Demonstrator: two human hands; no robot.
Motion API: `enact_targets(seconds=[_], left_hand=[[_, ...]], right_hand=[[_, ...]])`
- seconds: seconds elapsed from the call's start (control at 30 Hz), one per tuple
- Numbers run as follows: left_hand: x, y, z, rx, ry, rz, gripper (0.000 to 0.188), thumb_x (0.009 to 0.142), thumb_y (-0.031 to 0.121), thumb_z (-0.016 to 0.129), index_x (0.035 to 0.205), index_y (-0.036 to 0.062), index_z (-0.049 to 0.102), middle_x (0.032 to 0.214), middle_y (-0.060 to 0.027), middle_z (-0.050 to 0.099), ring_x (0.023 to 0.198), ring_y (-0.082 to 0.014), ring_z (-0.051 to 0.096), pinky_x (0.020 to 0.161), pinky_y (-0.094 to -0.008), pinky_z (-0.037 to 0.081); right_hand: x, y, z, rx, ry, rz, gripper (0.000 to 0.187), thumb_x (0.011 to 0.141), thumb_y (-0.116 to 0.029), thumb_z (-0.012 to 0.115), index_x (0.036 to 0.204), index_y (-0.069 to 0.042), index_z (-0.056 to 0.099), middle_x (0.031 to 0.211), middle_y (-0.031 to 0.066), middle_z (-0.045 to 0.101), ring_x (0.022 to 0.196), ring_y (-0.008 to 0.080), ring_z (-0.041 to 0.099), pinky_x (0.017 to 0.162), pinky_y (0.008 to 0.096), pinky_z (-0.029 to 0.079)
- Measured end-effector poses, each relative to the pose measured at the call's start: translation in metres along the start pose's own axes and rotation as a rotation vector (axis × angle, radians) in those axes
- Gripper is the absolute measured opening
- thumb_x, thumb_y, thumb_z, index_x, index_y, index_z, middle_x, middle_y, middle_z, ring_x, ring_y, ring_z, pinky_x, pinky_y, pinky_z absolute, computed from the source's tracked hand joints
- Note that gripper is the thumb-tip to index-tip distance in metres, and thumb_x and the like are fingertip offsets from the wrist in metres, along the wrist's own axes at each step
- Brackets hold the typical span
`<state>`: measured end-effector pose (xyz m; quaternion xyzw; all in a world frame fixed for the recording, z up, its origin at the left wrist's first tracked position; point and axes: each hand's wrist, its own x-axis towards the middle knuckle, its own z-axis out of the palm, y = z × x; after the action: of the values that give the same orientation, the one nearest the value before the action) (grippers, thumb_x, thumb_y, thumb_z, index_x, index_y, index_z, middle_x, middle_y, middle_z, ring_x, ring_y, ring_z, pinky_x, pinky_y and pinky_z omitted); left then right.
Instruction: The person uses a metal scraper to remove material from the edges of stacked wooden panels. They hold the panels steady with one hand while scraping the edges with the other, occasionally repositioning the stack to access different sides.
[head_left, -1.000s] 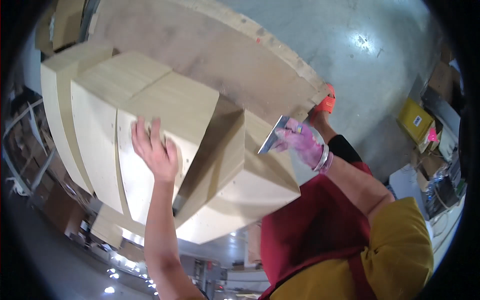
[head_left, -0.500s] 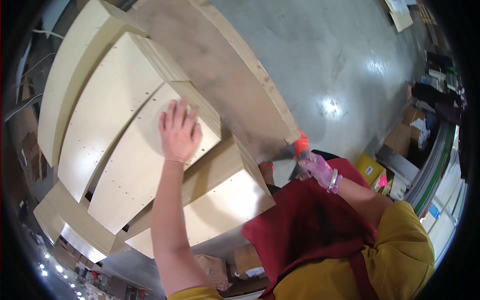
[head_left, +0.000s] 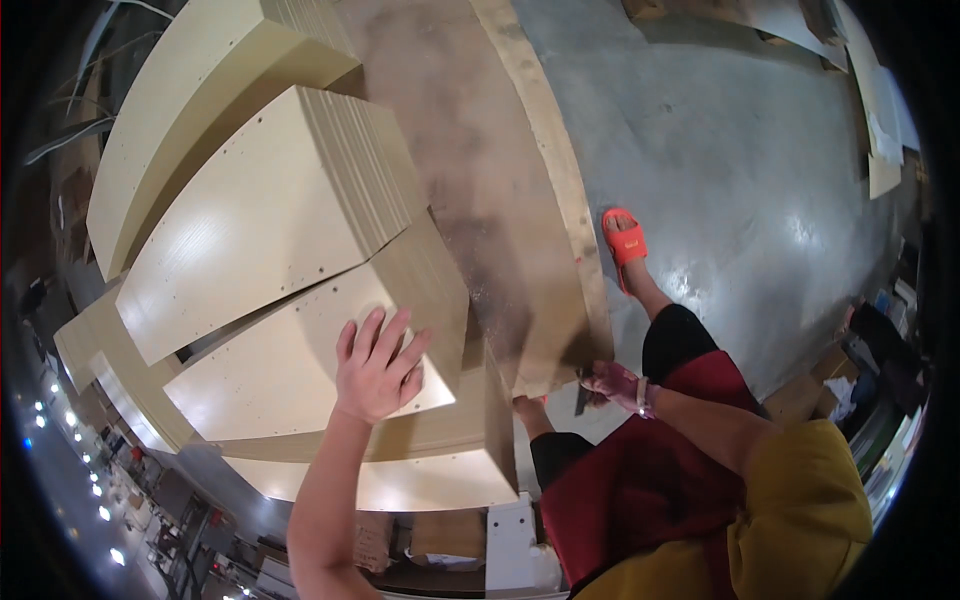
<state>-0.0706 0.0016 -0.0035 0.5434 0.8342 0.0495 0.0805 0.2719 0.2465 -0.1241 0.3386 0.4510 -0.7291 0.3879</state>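
Observation:
My left hand (head_left: 378,372) lies bare and flat, fingers spread, on the top cream panel (head_left: 290,350) of a stack, close to its near right corner. The panel has small drilled holes along its edges. My right hand (head_left: 618,388), in a pink-purple stained glove, is closed around a small dark flat tool (head_left: 583,396) whose kind I cannot make out. It hangs to the right of the stack, apart from the panels. Just beyond my left hand stands a taller stack of cream panels (head_left: 250,200), touching this one.
Another panel stack (head_left: 185,120) rises at the far left, and a lower one (head_left: 400,480) lies nearest me. Beneath them is a brown board (head_left: 440,120) with a raised edge. My foot in an orange sandal (head_left: 625,240) is on the grey floor. Cardboard boxes (head_left: 800,390) stand at the right.
The view has shifted, and one foot now shows stepped forward on the floor. My left hand stays on the same panel, now nearer its corner. My right hand still holds the dark tool.

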Motion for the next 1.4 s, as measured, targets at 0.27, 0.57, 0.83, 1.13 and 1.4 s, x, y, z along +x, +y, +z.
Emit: enact_targets(seconds=[0.27,0.57,0.83,1.13,1.4], left_hand=[[0.001,0.059,-0.019,-0.039,0.113,-0.330,0.042,0.078,0.014,0.059,0.119,0.0188,0.057,0.130,-0.0143,0.049,0.117,-0.0320,0.049,0.099,-0.0512,0.033],[0.023,0.279,0.089,-1.864,0.708,-1.997,0.036,0.094,0.030,0.048,0.121,0.0069,0.049,0.118,-0.0099,0.056,0.107,-0.0238,0.054,0.094,-0.0375,0.040],[0.037,0.188,0.243,-2.255,1.560,-1.745,0.065,0.097,0.050,0.026,0.146,0.0083,0.017,0.149,-0.0144,0.027,0.135,-0.0316,0.030,0.110,-0.0415,0.029],[0.034,0.145,0.309,-3.030,2.026,-0.367,0.065,0.098,0.044,0.026,0.147,0.0033,0.012,0.152,-0.0159,0.016,0.138,-0.0303,0.025,0.113,-0.0439,0.025],[0.019,0.119,0.268,-3.367,2.230,-0.427,0.061,0.092,0.029,0.045,0.142,-0.0008,0.025,0.150,-0.0162,0.022,0.134,-0.0311,0.031,0.104,-0.0458,0.034]], right_hand=[[0.003,-0.016,-0.030,0.292,0.001,0.319,0.009,0.088,-0.012,0.052,0.092,-0.005,0.056,0.073,-0.0008,0.054,0.060,0.0077,0.052,0.055,0.0258,0.047],[0.007,-0.085,-0.053,0.200,0.088,0.278,0.014,0.088,-0.019,0.056,0.098,-0.008,0.057,0.077,-0.0035,0.056,0.067,0.0056,0.054,0.056,0.0214,0.042],[0.013,-0.166,-0.050,-0.052,0.005,-0.050,0.023,0.091,-0.027,0.056,0.100,-0.006,0.058,0.081,-0.0036,0.057,0.070,0.0061,0.050,0.062,0.0245,0.042],[0.221,-0.187,-0.051,-0.803,0.047,-0.612,0.025,0.090,-0.026,0.052,0.097,-0.003,0.055,0.077,0.0127,0.055,0.069,0.0261,0.051,0.065,0.0372,0.043],[0.278,-0.206,-0.036,-1.111,-0.133,-1.122,0.039,0.089,-0.020,0.052,0.122,0.001,0.050,0.115,0.0229,0.057,0.101,0.0406,0.056,0.086,0.0407,0.047]])
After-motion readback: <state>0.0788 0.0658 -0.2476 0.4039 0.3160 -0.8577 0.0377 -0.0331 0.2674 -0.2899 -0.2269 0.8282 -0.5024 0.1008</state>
